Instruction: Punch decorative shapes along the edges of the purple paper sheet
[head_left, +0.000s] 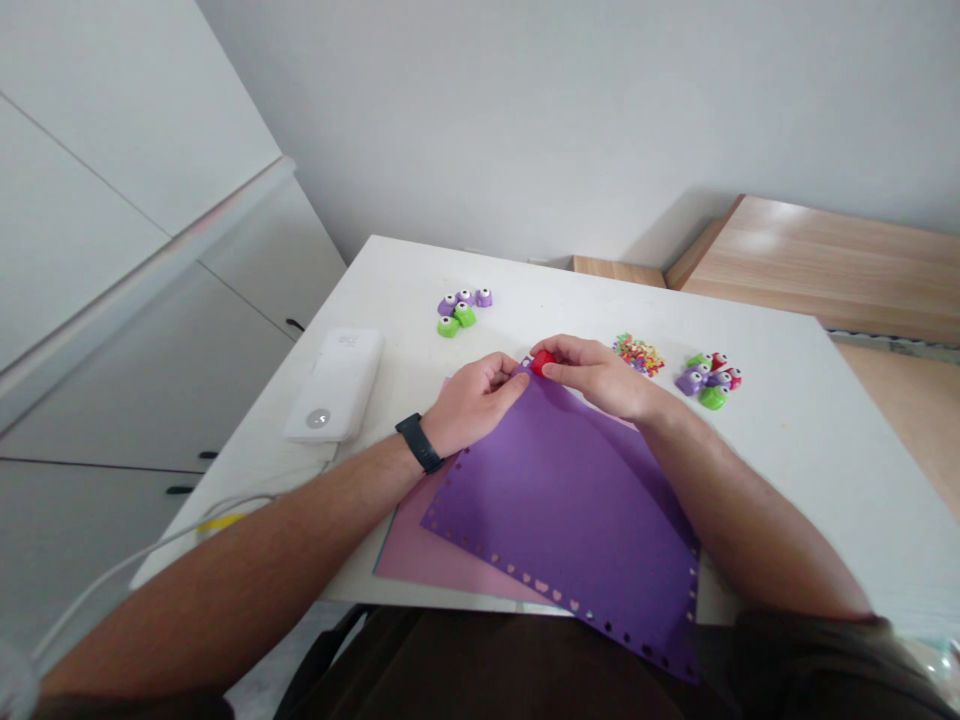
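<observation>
A purple sheet (577, 500) with small shapes punched along its edges lies tilted on a white table (810, 430), on top of a pink sheet (420, 555). My left hand (472, 400), with a black band at the wrist, pinches the purple sheet's far corner. My right hand (600, 375) is closed on a small red punch (541, 361) set on that same corner. The two hands nearly touch.
A cluster of purple and green punches (461, 310) sits further back on the left. A pile of coloured punched bits (637, 353) and more punches (711, 378) lie to the right. A white device (336, 385) with a cable rests at the left edge. Wooden furniture (825, 260) stands behind.
</observation>
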